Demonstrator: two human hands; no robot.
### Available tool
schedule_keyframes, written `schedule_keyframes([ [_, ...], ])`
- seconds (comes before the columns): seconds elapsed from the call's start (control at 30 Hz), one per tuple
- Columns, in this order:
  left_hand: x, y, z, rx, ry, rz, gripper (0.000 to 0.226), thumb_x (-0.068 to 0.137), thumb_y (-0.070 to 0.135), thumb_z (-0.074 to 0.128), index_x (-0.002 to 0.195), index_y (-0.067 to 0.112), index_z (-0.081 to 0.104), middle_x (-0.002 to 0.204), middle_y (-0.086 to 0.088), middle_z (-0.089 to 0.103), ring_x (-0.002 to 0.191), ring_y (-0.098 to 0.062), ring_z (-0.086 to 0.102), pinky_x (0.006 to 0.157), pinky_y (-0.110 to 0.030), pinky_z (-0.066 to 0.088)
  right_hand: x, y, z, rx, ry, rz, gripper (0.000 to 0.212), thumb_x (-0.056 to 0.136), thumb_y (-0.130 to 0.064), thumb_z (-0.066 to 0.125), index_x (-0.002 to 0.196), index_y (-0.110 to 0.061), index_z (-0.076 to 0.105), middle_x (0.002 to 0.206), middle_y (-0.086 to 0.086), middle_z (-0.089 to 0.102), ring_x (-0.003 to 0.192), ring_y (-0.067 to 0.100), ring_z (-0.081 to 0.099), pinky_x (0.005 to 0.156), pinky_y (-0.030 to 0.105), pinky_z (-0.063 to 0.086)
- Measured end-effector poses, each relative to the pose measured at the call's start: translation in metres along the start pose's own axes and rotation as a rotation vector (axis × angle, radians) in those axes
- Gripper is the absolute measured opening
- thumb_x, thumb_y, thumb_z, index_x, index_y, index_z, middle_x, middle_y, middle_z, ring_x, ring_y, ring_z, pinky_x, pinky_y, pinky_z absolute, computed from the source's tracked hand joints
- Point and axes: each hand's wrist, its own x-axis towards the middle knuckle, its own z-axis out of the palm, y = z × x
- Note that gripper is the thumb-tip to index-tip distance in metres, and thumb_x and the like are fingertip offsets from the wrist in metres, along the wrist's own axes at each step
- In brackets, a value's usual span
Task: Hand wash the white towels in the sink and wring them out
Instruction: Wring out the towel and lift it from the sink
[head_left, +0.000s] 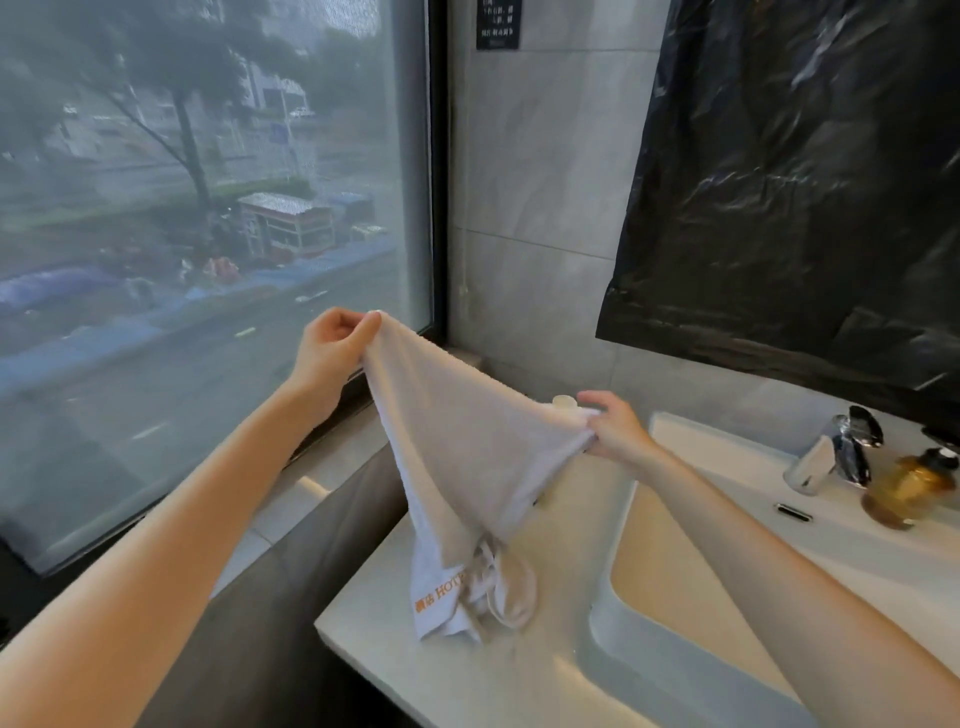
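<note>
A person's left hand (332, 344) and right hand (619, 432) hold a white towel (467, 447) stretched above the counter (379, 631) beside a bathroom sink (675, 587). The L thumb and forefinger pinch one top corner of the cloth, with the other L fingers curled into the palm. The R fingers are closed round the opposite corner, bunching the fabric there. The L fingertips sit higher than the R ones, so the top edge slopes down from L to R between them. Below both sets of fingers the towel hangs in a long fold. Its lower end lies crumpled on the counter, just outside the basin rim, on the window side. Orange lettering, partly readable as "HOTE", shows on that lower end.

Just behind the R fingertips a small white cap (565, 400) peeks over the towel's edge; what it belongs to can't be told. Beyond the R hand, on the far side of the basin, stands a chrome faucet (834, 460), with an amber bottle (911, 491) with a dark top just beside it. A black overflow slot (793, 512) sits in the basin wall below the faucet. Above the R hand a crinkled black plastic sheet (805, 182) covers the wall. Behind the L fingers a large window (208, 208) looks onto a hazy street with trees.
</note>
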Motion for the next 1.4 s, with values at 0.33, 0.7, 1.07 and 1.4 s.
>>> schedule_keyframes([
  [0.33, 0.030, -0.026, -0.061, -0.129, 0.154, -0.152, 0.035, 0.080, 0.016, 0.079, 0.106, 0.008, 0.058, 0.106, -0.013, 0.063, 0.097, -0.025, 0.062, 0.091, -0.036, 0.054, -0.013, -0.073, -0.004, 0.141, 0.279, -0.145, 0.024, 0.097, -0.009, 0.046, 0.116, -0.015, 0.032, 0.097, 0.007, 0.048, 0.084, 0.022, 0.053, 0.070, 0.038, 0.051],
  [0.7, 0.037, -0.042, -0.101, -0.199, -0.421, -0.715, 0.016, 0.100, 0.008, 0.047, 0.109, 0.002, 0.059, 0.088, -0.011, 0.067, 0.067, -0.017, 0.066, 0.082, -0.032, 0.048, -0.059, -0.109, 0.004, 0.049, 0.054, -0.207, 0.049, 0.078, 0.016, 0.059, 0.114, -0.017, 0.056, 0.114, 0.019, 0.056, 0.104, 0.028, 0.054, 0.083, 0.030, 0.048],
  [1.07, 0.034, -0.035, -0.101, 0.213, -0.423, -0.136, 0.013, 0.088, -0.002, 0.066, 0.097, 0.008, 0.064, 0.087, -0.012, 0.063, 0.075, -0.019, 0.062, 0.068, -0.023, 0.059, -0.087, -0.079, -0.007, -0.343, 0.220, -0.219, 0.029, 0.083, 0.000, 0.066, 0.110, -0.011, 0.069, 0.107, 0.004, 0.063, 0.104, 0.019, 0.057, 0.083, 0.027, 0.048],
  [1.4, 0.037, -0.038, -0.099, 0.791, -0.497, 0.324, 0.012, 0.095, 0.013, 0.055, 0.100, 0.023, 0.058, 0.070, -0.008, 0.054, 0.066, -0.020, 0.049, 0.060, -0.027, 0.038, -0.099, -0.065, -0.001, -0.518, 0.274, -0.296, 0.017, 0.090, -0.011, 0.064, 0.103, -0.012, 0.074, 0.096, 0.000, 0.066, 0.091, 0.014, 0.061, 0.074, 0.021, 0.045],
])
